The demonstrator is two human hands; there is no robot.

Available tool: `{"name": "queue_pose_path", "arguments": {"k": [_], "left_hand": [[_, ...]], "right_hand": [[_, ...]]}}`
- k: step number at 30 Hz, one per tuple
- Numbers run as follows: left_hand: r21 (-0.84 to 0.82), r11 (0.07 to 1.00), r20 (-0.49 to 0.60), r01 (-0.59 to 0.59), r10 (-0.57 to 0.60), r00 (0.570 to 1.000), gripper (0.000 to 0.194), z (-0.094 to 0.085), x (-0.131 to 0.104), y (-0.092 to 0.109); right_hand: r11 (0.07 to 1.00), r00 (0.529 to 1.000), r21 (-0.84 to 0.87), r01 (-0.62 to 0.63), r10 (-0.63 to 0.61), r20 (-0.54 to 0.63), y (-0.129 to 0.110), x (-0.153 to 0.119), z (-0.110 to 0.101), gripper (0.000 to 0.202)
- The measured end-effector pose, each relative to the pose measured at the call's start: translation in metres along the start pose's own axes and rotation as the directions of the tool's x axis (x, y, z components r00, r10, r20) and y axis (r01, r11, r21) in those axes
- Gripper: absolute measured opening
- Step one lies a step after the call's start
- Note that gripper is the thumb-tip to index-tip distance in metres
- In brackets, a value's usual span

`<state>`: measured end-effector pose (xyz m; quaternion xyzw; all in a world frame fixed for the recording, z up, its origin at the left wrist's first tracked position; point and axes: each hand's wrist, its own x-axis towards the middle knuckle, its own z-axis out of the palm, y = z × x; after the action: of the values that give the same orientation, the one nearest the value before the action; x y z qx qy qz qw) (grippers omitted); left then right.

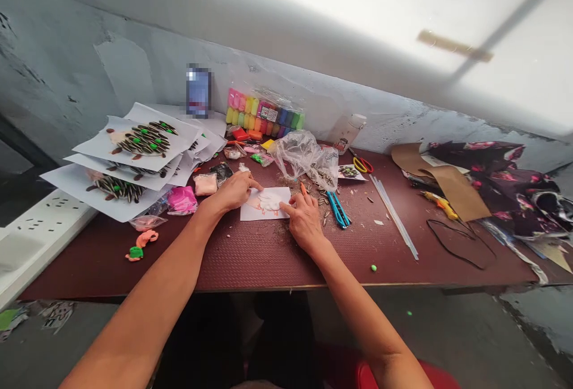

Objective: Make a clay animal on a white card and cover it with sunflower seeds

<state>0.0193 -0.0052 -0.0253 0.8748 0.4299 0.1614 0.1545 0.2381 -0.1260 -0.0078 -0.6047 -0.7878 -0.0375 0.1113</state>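
A small white sheet lies on the table between my hands. It carries a flattened patch of white modelling clay over an orange drawn outline. My left hand rests at the sheet's upper left, its index finger stretched over the edge and nothing seen in its grasp. At the right edge, my right hand has its thumb touching the clay. A slim orange pen-like stick juts up between its curled fingers; its lower part is hidden. Just right of that hand lies a blue utility knife.
Stacked paper sheets with seed-covered hedgehog figures stand at left, near pink clay. Behind are coloured clay packs, a plastic bag with sunflower seeds and a bottle. Scissors and clear glue sticks lie right.
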Motion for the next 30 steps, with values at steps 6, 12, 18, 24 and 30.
{"name": "queue_pose_path", "arguments": {"k": [6,12,18,24,30], "left_hand": [[0.010,1.000,-0.006,-0.016,0.016,1.000,0.049,0.001,0.000,-0.002],[0.013,1.000,-0.014,-0.021,0.022,1.000,0.048,0.002,0.000,-0.002],[0.014,1.000,-0.018,-0.022,0.022,1.000,0.047,0.004,0.000,-0.003],[0.034,0.999,-0.012,-0.014,0.014,1.000,0.048,0.003,0.001,-0.001],[0.036,0.999,-0.009,-0.026,0.026,1.000,0.050,0.001,0.000,0.000]], "right_hand": [[0.997,0.993,0.069,-0.047,0.054,-0.101,0.004,-0.001,0.004,0.044],[0.995,0.997,0.086,0.041,-0.034,-0.076,-0.002,0.000,0.003,0.039],[0.988,0.989,0.105,0.115,-0.103,-0.110,-0.013,-0.001,0.001,0.030],[0.990,0.992,0.077,0.117,-0.113,-0.061,-0.021,0.001,-0.001,0.029],[0.981,0.988,0.119,0.152,-0.145,-0.061,-0.022,0.005,0.001,0.029]]}}
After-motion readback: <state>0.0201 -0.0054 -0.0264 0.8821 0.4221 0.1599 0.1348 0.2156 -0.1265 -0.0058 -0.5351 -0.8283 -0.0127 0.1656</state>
